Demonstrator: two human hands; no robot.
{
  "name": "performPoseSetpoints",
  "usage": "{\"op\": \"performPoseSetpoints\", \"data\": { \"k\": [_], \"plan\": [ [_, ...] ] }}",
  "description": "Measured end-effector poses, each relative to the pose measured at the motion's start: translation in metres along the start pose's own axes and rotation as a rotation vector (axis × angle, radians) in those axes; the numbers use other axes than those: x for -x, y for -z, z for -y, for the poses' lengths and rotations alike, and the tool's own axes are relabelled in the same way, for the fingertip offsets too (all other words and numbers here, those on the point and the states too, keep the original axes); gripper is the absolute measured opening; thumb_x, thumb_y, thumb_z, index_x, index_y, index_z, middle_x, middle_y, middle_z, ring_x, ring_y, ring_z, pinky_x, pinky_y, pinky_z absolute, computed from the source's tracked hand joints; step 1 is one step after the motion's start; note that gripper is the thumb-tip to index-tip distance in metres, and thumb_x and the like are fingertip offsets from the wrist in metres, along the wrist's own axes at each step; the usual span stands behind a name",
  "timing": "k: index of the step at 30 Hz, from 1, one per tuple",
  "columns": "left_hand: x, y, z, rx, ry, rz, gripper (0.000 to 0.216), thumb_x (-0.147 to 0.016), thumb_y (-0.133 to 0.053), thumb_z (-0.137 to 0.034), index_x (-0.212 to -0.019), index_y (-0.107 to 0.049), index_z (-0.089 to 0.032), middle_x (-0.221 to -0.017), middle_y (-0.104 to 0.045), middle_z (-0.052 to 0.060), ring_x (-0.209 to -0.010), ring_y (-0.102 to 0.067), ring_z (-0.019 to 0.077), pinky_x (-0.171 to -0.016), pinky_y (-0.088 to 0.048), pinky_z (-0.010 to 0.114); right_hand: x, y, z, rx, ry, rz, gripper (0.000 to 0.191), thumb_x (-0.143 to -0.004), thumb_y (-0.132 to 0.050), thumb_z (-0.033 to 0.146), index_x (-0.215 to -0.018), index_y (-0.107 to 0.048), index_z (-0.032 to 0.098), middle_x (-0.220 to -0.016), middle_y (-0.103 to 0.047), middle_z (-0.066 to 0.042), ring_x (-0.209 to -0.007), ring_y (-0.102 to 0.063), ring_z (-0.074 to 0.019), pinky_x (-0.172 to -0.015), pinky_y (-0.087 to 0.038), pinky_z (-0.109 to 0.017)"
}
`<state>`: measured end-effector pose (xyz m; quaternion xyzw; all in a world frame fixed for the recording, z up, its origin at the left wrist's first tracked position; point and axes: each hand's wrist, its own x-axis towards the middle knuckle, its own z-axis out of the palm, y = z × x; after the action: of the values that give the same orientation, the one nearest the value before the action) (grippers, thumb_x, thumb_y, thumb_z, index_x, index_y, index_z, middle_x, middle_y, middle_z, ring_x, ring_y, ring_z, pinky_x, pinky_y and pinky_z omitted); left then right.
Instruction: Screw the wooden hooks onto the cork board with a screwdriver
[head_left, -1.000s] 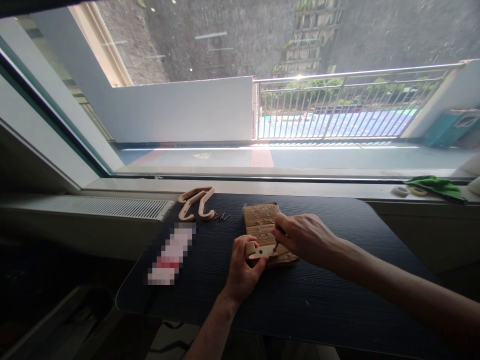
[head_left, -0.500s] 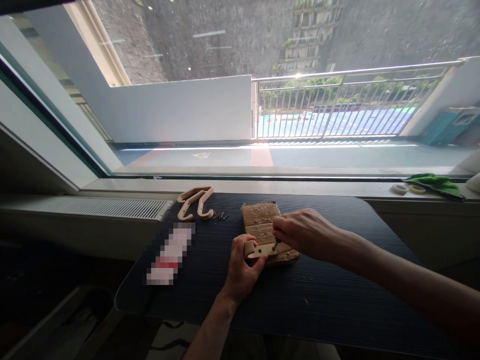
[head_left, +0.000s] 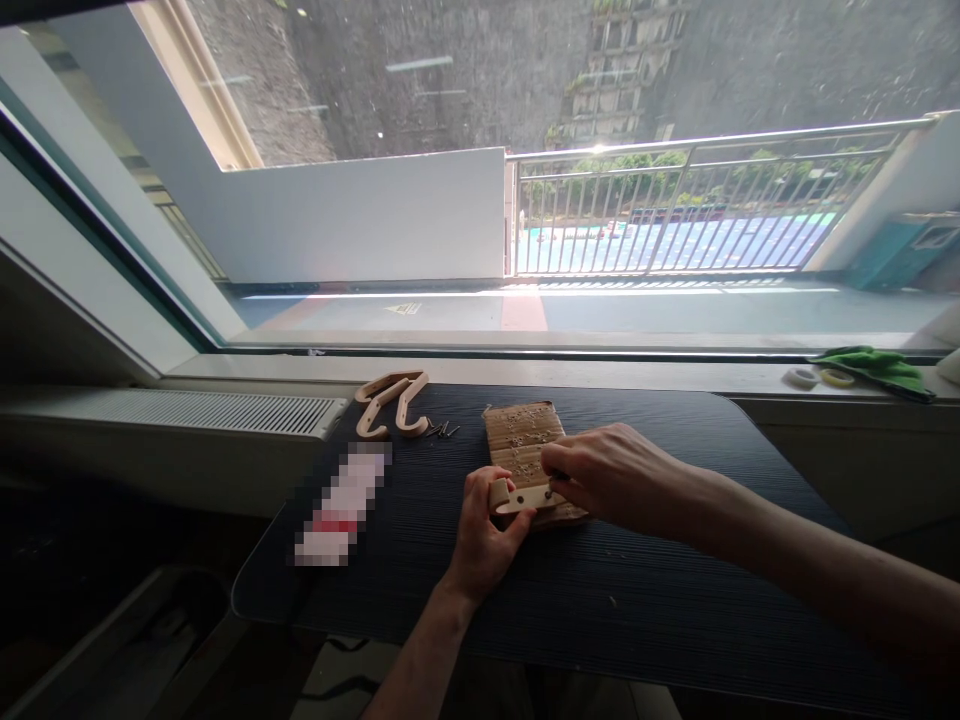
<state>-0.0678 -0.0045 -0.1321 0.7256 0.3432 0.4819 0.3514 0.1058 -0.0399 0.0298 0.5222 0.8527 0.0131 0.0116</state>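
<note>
My left hand (head_left: 486, 530) is closed on a pale wooden hook (head_left: 534, 496), thumb along its near edge and fingers around its curled end. The hook lies on a corrugated cardboard block (head_left: 521, 440) pitted with many small holes. Over the hook's right end, my right hand (head_left: 600, 465) is closed in a pinch around a thin dark metal piece (head_left: 550, 491). Its tip meets the hook near a hole; the fingers hide the rest, so I cannot tell whether it is a screw or a small driver. Another dark hole shows in the hook further left.
On the dark table (head_left: 675, 600), more wooden hooks (head_left: 391, 403) lie at the back left beside several screws (head_left: 442, 430). A blurred pinkish packet (head_left: 341, 510) is nearer. Tape rolls (head_left: 836, 378) and a green glove (head_left: 870, 368) sit on the windowsill (head_left: 600, 370).
My right hand has turned and shifted slightly left and down, covering more of the metal piece. The left hand keeps its hold on the hook. The block's near right corner is now more hidden.
</note>
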Motion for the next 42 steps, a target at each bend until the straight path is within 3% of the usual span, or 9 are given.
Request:
{"op": "performPoseSetpoints", "data": {
  "k": [12,14,19,21,30,37,42],
  "plan": [
    [0.001,0.000,0.001,0.010,0.004,-0.005,0.041,-0.074,-0.066,-0.017,-0.109,-0.047,-0.023,-0.099,-0.052,0.005,-0.100,-0.053,0.0220,-0.086,-0.047,0.037,-0.006,-0.003,0.001,0.091,-0.206,-0.021,0.023,-0.092,-0.040,0.030,-0.080,-0.054,0.016,-0.063,-0.064,-0.003,-0.053,-0.060,-0.0162,-0.047,-0.018,-0.027],
    [0.001,-0.001,0.002,0.019,0.009,-0.014,0.041,-0.073,-0.066,-0.018,-0.110,-0.047,-0.023,-0.098,-0.053,0.005,-0.099,-0.053,0.0219,-0.086,-0.047,0.037,-0.006,-0.003,0.003,0.101,-0.140,-0.041,0.021,-0.091,-0.041,0.025,-0.078,-0.054,0.016,-0.066,-0.064,-0.003,-0.054,-0.058,-0.0144,-0.048,-0.019,-0.027],
    [0.001,-0.001,0.001,0.025,0.002,-0.016,0.042,-0.073,-0.066,-0.017,-0.110,-0.047,-0.023,-0.100,-0.051,0.005,-0.094,-0.054,0.0198,-0.086,-0.047,0.038,-0.007,-0.004,0.004,0.096,0.223,-0.104,0.015,-0.089,-0.045,0.014,-0.078,-0.054,0.017,-0.078,-0.062,-0.002,-0.066,-0.054,-0.0124,-0.053,-0.023,-0.027],
    [0.001,-0.001,0.001,0.024,-0.002,-0.013,0.043,-0.073,-0.066,-0.017,-0.110,-0.046,-0.023,-0.101,-0.050,0.005,-0.093,-0.054,0.0192,-0.086,-0.047,0.037,-0.008,-0.006,0.002,0.084,0.242,-0.108,0.015,-0.089,-0.044,0.013,-0.078,-0.053,0.017,-0.075,-0.062,-0.002,-0.064,-0.052,-0.0116,-0.053,-0.022,-0.027],
    [0.000,0.000,0.000,0.003,-0.004,0.000,0.041,-0.074,-0.065,-0.016,-0.109,-0.047,-0.023,-0.103,-0.050,0.006,-0.097,-0.053,0.0213,-0.086,-0.047,0.039,-0.013,-0.021,-0.008,0.092,-0.247,-0.123,0.030,-0.094,-0.034,0.034,-0.077,-0.053,0.018,-0.065,-0.065,-0.002,-0.054,-0.058,-0.0137,-0.049,-0.017,-0.027],
    [0.001,-0.001,0.001,-0.006,-0.057,-0.020,0.043,-0.072,-0.066,-0.017,-0.109,-0.046,-0.022,-0.103,-0.050,0.006,-0.091,-0.053,0.0187,-0.082,-0.048,0.036,-0.003,-0.025,-0.006,0.112,-0.280,-0.129,0.029,-0.095,-0.030,0.032,-0.083,-0.052,0.017,-0.067,-0.066,-0.005,-0.055,-0.062,-0.0172,-0.047,-0.017,-0.027],
    [0.002,-0.002,0.003,-0.017,-0.080,-0.039,0.042,-0.071,-0.067,-0.017,-0.108,-0.047,-0.021,-0.100,-0.050,0.005,-0.092,-0.053,0.0189,-0.081,-0.048,0.035,-0.001,-0.019,0.005,0.105,-0.173,-0.134,0.021,-0.092,-0.036,0.027,-0.082,-0.052,0.018,-0.070,-0.067,-0.004,-0.058,-0.062,-0.0155,-0.048,-0.019,-0.027]
  ]
}}
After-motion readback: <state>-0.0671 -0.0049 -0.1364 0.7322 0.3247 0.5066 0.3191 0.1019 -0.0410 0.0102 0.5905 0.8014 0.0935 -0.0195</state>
